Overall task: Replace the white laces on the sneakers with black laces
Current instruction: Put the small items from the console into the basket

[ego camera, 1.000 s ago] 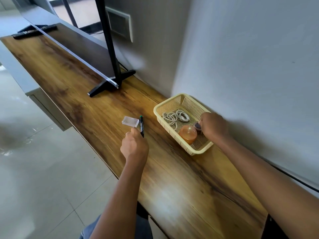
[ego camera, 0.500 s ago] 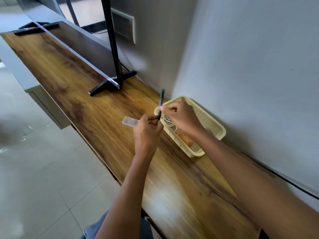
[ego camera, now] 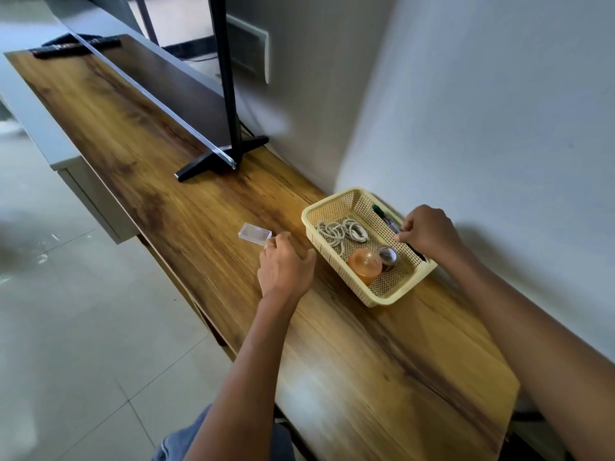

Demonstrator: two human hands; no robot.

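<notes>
A: Where's the lace?

B: White laces [ego camera: 341,230], coiled in the yellow basket [ego camera: 392,296], far half of it. Basket sits at the tabletop's [ego camera: 206,227] wall edge, near the corner of the wall. No sneakers or black laces in view.

A: Hands?

B: Right hand [ego camera: 429,232] over the basket's wall-side rim, fingers pinched on a dark pen [ego camera: 387,220] lying along that rim. Left hand [ego camera: 284,266] on the tabletop w/ fingers loosely curled, holding nothing, just beside a clear plastic case [ego camera: 254,232].

A: How'll the laces handle?

B: Prob. light, soft, floppy, and loops will snag on each other or the mesh. I'd pinch the whole bundle at its middle and lift straight up, not pull one end. Orange cup [ego camera: 365,266] and tape roll [ego camera: 387,256] sit near it in the basket, so go in from the far side.
</notes>
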